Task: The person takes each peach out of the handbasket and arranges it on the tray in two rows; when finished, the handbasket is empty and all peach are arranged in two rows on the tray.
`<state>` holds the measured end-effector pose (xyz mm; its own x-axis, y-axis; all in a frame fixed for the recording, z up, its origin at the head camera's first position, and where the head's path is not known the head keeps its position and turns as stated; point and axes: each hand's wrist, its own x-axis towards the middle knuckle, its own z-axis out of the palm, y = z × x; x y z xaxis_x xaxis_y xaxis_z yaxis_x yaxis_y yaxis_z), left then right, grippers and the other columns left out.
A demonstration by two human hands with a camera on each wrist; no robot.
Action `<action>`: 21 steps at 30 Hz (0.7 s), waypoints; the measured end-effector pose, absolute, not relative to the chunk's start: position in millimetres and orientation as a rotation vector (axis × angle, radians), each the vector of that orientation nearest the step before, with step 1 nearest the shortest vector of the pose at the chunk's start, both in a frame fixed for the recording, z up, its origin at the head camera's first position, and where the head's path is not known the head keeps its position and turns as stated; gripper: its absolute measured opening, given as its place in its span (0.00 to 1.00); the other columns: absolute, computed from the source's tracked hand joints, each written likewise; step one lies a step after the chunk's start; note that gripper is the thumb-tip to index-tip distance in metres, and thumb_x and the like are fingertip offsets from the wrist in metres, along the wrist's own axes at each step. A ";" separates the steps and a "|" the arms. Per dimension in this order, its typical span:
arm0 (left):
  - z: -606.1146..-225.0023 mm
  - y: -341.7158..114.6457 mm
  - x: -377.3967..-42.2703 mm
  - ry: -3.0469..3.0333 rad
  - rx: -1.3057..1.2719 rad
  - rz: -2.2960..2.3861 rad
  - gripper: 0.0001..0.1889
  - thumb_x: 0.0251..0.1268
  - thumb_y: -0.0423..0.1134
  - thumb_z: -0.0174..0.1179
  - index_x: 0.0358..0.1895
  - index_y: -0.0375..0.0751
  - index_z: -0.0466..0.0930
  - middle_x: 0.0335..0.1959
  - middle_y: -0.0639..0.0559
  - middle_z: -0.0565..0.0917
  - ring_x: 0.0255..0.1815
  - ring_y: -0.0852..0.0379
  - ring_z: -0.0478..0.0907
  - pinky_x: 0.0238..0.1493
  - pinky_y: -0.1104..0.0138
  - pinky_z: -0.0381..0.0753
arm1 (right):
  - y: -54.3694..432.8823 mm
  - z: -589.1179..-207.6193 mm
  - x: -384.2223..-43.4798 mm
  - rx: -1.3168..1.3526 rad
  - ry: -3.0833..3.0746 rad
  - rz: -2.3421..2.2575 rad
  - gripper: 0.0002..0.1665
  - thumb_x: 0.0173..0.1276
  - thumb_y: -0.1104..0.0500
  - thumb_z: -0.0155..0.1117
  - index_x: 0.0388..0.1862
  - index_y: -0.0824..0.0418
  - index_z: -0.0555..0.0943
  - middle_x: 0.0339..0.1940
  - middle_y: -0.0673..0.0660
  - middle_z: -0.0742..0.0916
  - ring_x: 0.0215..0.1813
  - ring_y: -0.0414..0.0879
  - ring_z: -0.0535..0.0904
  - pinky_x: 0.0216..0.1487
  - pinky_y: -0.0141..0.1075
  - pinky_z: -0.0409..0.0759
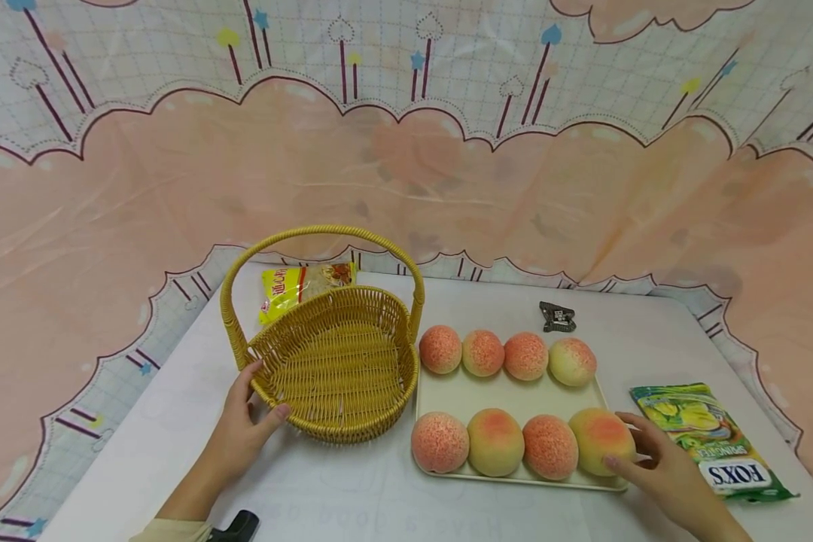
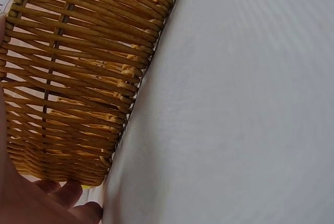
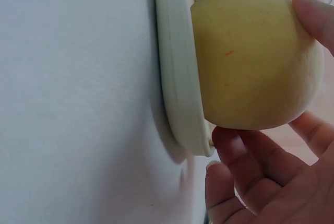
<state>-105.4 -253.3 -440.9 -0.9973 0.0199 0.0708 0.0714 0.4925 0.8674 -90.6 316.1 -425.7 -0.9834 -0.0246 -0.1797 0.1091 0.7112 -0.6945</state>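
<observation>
My left hand (image 1: 240,433) grips the near left side of a yellow wicker basket (image 1: 339,436) with a tall arched handle. Its thumb lies at the front rim, and in the left wrist view its fingers reach around the woven wall (image 2: 78,78). Nothing lies inside the basket. At the tray's front right corner, my right hand (image 1: 664,470) holds a yellow-red peach (image 1: 599,440), thumb on one side and fingers on the other. The right wrist view shows this peach (image 3: 255,57) just at the rim of the cream tray (image 3: 180,67).
Two rows of peaches, several in each, line the tray (image 1: 501,395). A green FOX'S candy bag (image 1: 711,440) lies right of it, and a small black packet (image 1: 557,317) behind. Behind the basket is a yellow food bag (image 1: 278,290). A black object (image 1: 237,527) shows at the front edge.
</observation>
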 end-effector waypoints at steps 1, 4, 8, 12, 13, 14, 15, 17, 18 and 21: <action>-441.0 -253.5 -105.5 -2.666 -0.082 -1.558 0.45 0.72 0.41 0.61 0.79 0.35 0.38 0.78 0.27 0.40 0.75 0.22 0.41 0.67 0.30 0.50 | 316.3 -426.3 -89.9 0.055 2.747 -1.130 0.44 0.69 0.48 0.69 0.75 0.65 0.61 0.64 0.73 0.77 0.51 0.47 0.78 0.42 0.32 0.80; -441.2 -253.9 -105.9 -2.662 -0.083 -1.560 0.45 0.72 0.41 0.61 0.79 0.35 0.38 0.78 0.27 0.40 0.75 0.22 0.41 0.67 0.30 0.50 | 316.2 -426.2 -89.1 0.052 2.748 -1.115 0.45 0.69 0.46 0.68 0.75 0.64 0.61 0.67 0.72 0.74 0.53 0.49 0.78 0.43 0.34 0.80; -441.5 -254.0 -106.3 -2.660 -0.087 -1.555 0.45 0.72 0.41 0.61 0.78 0.35 0.38 0.78 0.27 0.40 0.75 0.22 0.41 0.67 0.30 0.50 | 316.4 -425.7 -86.8 0.065 2.717 -1.107 0.46 0.70 0.45 0.67 0.78 0.62 0.58 0.69 0.74 0.71 0.53 0.55 0.79 0.42 0.37 0.80; -441.8 -253.8 -106.6 -2.660 -0.089 -1.548 0.45 0.72 0.41 0.61 0.78 0.36 0.39 0.78 0.27 0.40 0.75 0.22 0.41 0.67 0.29 0.50 | 315.1 -427.5 -84.5 0.037 2.739 -1.107 0.45 0.71 0.47 0.66 0.78 0.63 0.59 0.66 0.73 0.74 0.51 0.47 0.79 0.40 0.35 0.80; -441.9 -253.8 -106.6 -2.661 -0.089 -1.549 0.45 0.72 0.41 0.61 0.79 0.36 0.39 0.78 0.27 0.40 0.75 0.22 0.41 0.67 0.29 0.50 | 314.6 -428.0 -84.1 0.025 2.757 -1.105 0.45 0.71 0.47 0.67 0.77 0.64 0.60 0.64 0.71 0.75 0.50 0.43 0.78 0.40 0.34 0.80; -441.8 -253.6 -106.5 -2.663 -0.086 -1.548 0.45 0.72 0.41 0.61 0.79 0.36 0.38 0.78 0.27 0.40 0.75 0.22 0.41 0.67 0.30 0.50 | 314.3 -428.5 -83.8 0.013 2.778 -1.101 0.44 0.71 0.48 0.67 0.77 0.65 0.61 0.63 0.70 0.76 0.49 0.40 0.77 0.40 0.32 0.80; -441.9 -253.6 -106.5 -2.664 -0.085 -1.548 0.45 0.72 0.41 0.61 0.79 0.36 0.38 0.78 0.27 0.40 0.75 0.22 0.41 0.67 0.30 0.50 | 314.0 -428.9 -83.6 0.005 2.794 -1.098 0.43 0.71 0.49 0.67 0.76 0.66 0.62 0.62 0.69 0.77 0.47 0.36 0.75 0.40 0.32 0.80; -441.9 -253.5 -106.3 -2.668 -0.078 -1.552 0.45 0.72 0.42 0.61 0.79 0.36 0.38 0.78 0.27 0.39 0.75 0.22 0.41 0.67 0.30 0.50 | 313.5 -429.2 -83.2 -0.006 2.812 -1.102 0.42 0.71 0.50 0.68 0.74 0.67 0.63 0.61 0.68 0.78 0.46 0.33 0.74 0.39 0.31 0.80; -441.9 -253.5 -106.1 -2.668 -0.076 -1.553 0.45 0.72 0.42 0.61 0.79 0.36 0.38 0.78 0.27 0.39 0.75 0.22 0.41 0.67 0.30 0.50 | 313.2 -428.9 -83.3 -0.002 2.810 -1.111 0.42 0.71 0.50 0.68 0.74 0.68 0.63 0.62 0.69 0.78 0.45 0.32 0.74 0.39 0.31 0.80; -442.4 -254.0 -105.7 -2.669 -0.070 -1.552 0.45 0.72 0.42 0.61 0.79 0.36 0.38 0.78 0.27 0.40 0.75 0.22 0.41 0.67 0.30 0.50 | 312.4 -427.3 -84.3 0.032 2.767 -1.128 0.43 0.71 0.49 0.68 0.74 0.68 0.62 0.64 0.72 0.75 0.47 0.38 0.77 0.40 0.31 0.81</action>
<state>-105.7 -254.0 -442.4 -0.9975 0.0125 0.0690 0.0661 0.4945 0.8667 -84.3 312.4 -427.3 -0.9881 -0.0379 -0.1491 0.0772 0.7163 -0.6935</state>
